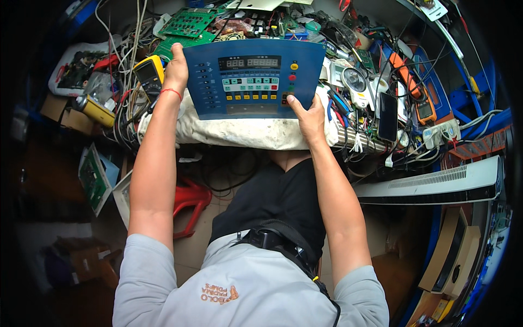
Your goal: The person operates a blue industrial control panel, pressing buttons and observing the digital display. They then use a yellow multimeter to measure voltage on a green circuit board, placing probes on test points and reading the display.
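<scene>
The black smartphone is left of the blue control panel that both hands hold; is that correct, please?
Not quite: the head view shows the black smartphone right of the blue control panel, which the left hand and right hand hold.

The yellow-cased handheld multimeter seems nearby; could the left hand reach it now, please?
Probably yes: the multimeter lies beside the left hand with nothing evident between, though that hand's grip on the flat blue control panel would likely need releasing.
</scene>
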Available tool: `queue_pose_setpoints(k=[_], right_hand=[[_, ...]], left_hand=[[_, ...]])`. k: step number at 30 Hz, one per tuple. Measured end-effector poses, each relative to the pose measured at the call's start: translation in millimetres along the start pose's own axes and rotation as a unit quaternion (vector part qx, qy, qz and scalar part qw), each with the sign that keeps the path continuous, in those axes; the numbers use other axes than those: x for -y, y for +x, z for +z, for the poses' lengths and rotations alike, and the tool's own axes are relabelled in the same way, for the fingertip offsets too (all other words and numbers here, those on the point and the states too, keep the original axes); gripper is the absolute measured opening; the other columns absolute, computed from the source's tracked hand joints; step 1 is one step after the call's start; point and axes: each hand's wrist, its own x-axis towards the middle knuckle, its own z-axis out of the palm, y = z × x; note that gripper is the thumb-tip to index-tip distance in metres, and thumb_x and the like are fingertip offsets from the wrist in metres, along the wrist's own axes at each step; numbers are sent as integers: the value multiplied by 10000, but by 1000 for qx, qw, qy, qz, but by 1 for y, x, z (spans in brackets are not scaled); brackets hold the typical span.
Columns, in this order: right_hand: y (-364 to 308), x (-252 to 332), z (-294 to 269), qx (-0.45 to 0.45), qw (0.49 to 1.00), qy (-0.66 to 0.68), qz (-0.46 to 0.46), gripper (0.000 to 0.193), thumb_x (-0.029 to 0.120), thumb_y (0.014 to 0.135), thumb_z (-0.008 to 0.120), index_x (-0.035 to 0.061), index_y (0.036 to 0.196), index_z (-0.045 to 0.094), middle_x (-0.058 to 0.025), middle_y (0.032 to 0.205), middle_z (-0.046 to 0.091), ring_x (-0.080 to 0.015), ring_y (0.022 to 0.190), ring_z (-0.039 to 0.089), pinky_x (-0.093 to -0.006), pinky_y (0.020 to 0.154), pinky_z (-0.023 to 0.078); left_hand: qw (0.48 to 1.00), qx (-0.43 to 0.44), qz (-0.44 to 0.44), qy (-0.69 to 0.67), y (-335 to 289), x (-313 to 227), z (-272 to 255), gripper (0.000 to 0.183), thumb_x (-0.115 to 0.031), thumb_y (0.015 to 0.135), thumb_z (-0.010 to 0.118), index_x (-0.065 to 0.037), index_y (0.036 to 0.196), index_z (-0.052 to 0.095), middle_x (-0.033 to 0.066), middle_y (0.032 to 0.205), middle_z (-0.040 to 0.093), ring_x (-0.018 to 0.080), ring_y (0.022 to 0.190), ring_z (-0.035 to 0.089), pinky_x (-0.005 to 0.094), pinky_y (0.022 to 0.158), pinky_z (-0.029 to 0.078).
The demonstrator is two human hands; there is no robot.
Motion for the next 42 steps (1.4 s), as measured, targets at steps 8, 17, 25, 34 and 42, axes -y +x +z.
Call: queue_pose_setpoints(k=[8, 17, 25, 34, 42], right_hand=[[-1, -3, 1, -10, 1000, -21, -5, 468, 314, 893, 844, -12, 1184, 677, -121, 1094, 750, -191, 999, 696, -324, 918, 531], [2, -8, 2, -21, 999, -24, -5, 451, 321, 887, 845, -3, 1158, 688, -123, 1066, 757, -208, 977, 711, -338, 904, 537], [2, -9, 2, -9, 1000, 3, -5, 430, 285, 882, 853, -6, 1149, 682, -111, 1066, 750, -178, 967, 695, -316, 892, 535], [0, -8, -3, 18, 1000, -11, -5, 475, 216, 864, 861, -15, 1212, 635, -119, 1106, 738, -181, 988, 694, -319, 904, 540], [-1, -7, -3, 19, 1000, 10, -9, 473, 204, 861, 859, -15, 1215, 633, -112, 1108, 736, -180, 999, 690, -316, 914, 537]], left_hand=[[999, 19, 10, -25, -27, -22, -1, 1010, -807, 986, 189, 3, 1184, 758, 185, 1172, 748, 292, 1145, 674, 382, 1039, 471], [998, 41, 16, -54, -9, -10, 3, 1030, -820, 977, 203, 26, 1192, 750, 187, 1185, 743, 292, 1171, 657, 369, 1065, 447], [997, 47, 13, -61, -1, -2, 4, 1046, -830, 973, 215, 42, 1228, 731, 218, 1260, 719, 310, 1231, 637, 377, 1096, 428], [997, 47, 1, -62, -2, -6, 5, 1034, -833, 972, 230, 30, 1246, 730, 210, 1281, 710, 299, 1240, 631, 369, 1094, 430], [997, 37, 10, -61, -5, -6, 6, 1026, -836, 971, 231, 21, 1192, 751, 171, 1187, 742, 278, 1161, 657, 363, 1048, 457]])
